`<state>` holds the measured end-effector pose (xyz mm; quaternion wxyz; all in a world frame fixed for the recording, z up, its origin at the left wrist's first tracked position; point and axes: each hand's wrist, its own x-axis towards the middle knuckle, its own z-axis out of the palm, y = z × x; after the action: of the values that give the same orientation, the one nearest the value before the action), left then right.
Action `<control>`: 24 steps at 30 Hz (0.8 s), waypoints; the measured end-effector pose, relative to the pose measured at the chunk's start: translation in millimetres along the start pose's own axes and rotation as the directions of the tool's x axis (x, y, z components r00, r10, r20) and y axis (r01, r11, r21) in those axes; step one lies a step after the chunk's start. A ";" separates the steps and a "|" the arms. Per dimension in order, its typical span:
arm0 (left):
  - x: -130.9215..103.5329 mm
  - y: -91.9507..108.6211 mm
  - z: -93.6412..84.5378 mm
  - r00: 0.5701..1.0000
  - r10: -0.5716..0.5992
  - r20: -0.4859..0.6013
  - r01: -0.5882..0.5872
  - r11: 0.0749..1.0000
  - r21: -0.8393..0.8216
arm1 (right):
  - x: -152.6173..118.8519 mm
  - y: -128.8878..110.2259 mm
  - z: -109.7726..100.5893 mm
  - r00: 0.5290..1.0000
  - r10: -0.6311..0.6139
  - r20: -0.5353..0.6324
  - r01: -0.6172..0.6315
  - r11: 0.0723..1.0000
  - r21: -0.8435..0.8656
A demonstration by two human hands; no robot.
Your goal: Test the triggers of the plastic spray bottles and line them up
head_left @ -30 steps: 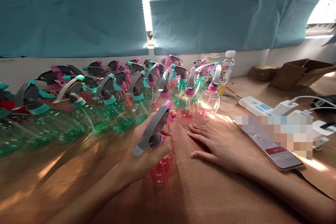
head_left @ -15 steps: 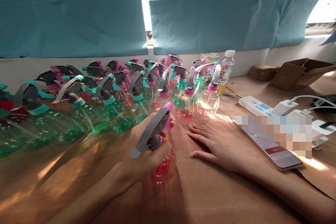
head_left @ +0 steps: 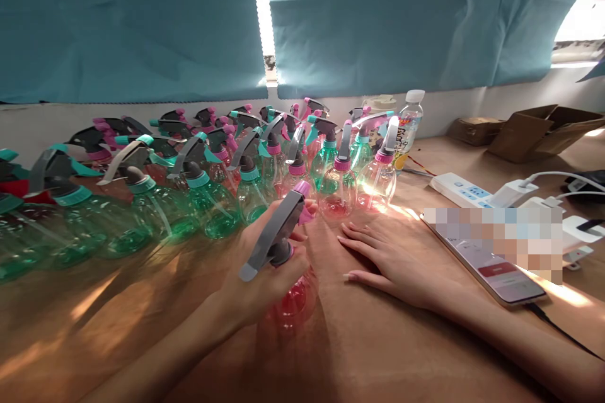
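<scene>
With the bottle in our grip as the middle of the dial, we have our left hand (head_left: 258,289) clamped around the neck of a pink spray bottle (head_left: 295,305), fingers curled up towards its pink trigger (head_left: 306,215). The bottle stands on the table (head_left: 387,352) straight in front of us, its pink nozzle (head_left: 299,189) pointing towards one o'clock and the tail of its grey top (head_left: 278,227) towards seven.

Our right hand (head_left: 382,258) lies at three o'clock, palm down on the table, fingers a little apart and holding nothing. Farther out at three o'clock we see a phone (head_left: 513,286) with a cord at its near end; part of the screen is blurred. The power strip (head_left: 451,187), with white plugs in it, sits between two and three.

From nine round to eleven stand green spray bottles (head_left: 215,211), close together, with more pink and green ones behind. Two pink-necked bottles (head_left: 336,198) are between one and two, a drink bottle (head_left: 410,123) just beyond them. A cardboard box (head_left: 529,138) is at two, well apart.
</scene>
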<state>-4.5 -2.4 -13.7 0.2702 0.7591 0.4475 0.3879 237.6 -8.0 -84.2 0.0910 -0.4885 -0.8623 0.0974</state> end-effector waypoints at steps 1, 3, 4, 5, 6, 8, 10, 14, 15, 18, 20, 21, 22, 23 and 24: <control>-0.4 0.1 0.1 1.000 -0.004 -0.002 0.004 1.000 -0.002 | 0.0 -0.1 -0.4 1.000 0.000 0.002 0.000 1.000 0.001; -1.2 0.3 0.6 1.000 -0.015 0.000 0.015 1.000 -0.006 | 0.0 -0.3 -0.8 1.000 0.000 0.008 0.000 1.000 -0.001; -1.5 0.1 0.9 1.000 -0.023 0.004 0.023 1.000 -0.006 | -0.1 -0.3 -0.8 1.000 0.000 0.013 0.000 1.000 -0.005; -1.9 -0.5 1.2 1.000 -0.029 0.008 0.029 1.000 -0.007 | -0.2 -0.3 -0.7 1.000 0.001 0.016 -0.001 1.000 -0.009; -2.2 -1.2 1.6 0.999 -0.032 0.011 0.032 0.999 -0.008 | -0.3 -0.3 -0.6 1.000 0.002 0.015 -0.002 1.000 -0.012; -2.7 -3.0 2.2 1.000 -0.025 0.013 0.025 1.000 -0.009 | -0.6 -0.2 -0.1 1.000 0.002 0.006 -0.001 1.000 -0.012; -2.8 -4.3 2.2 1.000 -0.009 0.009 0.009 1.000 -0.011 | -0.8 0.0 0.2 1.000 -0.004 0.001 0.004 1.000 -0.012; -2.2 -3.9 0.8 1.000 0.005 0.030 -0.004 1.000 -0.030 | -0.7 -0.1 0.0 1.000 -0.006 0.008 0.006 1.000 -0.016; -1.8 -3.4 0.5 0.999 0.008 0.043 -0.006 0.999 -0.042 | -0.6 -0.2 -0.2 1.000 -0.004 0.012 0.004 1.000 -0.016; -0.4 -1.9 0.0 0.997 0.025 0.077 -0.019 0.997 -0.075 | -0.3 -0.3 -0.5 1.000 0.002 0.018 -0.002 1.000 -0.013; 0.6 -1.2 0.2 0.997 0.028 0.078 -0.022 0.996 -0.081 | -0.3 0.1 0.1 1.000 0.002 0.014 -0.002 1.000 -0.008; 1.0 -0.9 0.4 0.997 0.028 0.076 -0.021 0.996 -0.083 | -0.3 0.5 0.6 1.000 0.001 0.011 -0.001 1.000 -0.005; 1.3 -0.6 0.5 0.997 0.025 0.076 -0.019 0.996 -0.086 | -0.4 0.9 1.3 1.000 -0.002 0.007 0.002 1.000 -0.002; 1.5 -0.4 0.7 0.997 0.023 0.077 -0.016 0.996 -0.089 | -0.4 1.4 2.1 1.000 -0.004 0.004 0.004 1.000 0.002; 1.7 -0.3 0.7 0.997 0.023 0.080 -0.016 0.996 -0.093 | -0.4 1.8 2.9 1.000 -0.006 0.002 0.006 1.000 0.005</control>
<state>-3.5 -0.8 -13.7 0.3190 0.7652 0.4104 0.3798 238.6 -7.7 -87.4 0.0918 -0.4859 -0.8635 0.0997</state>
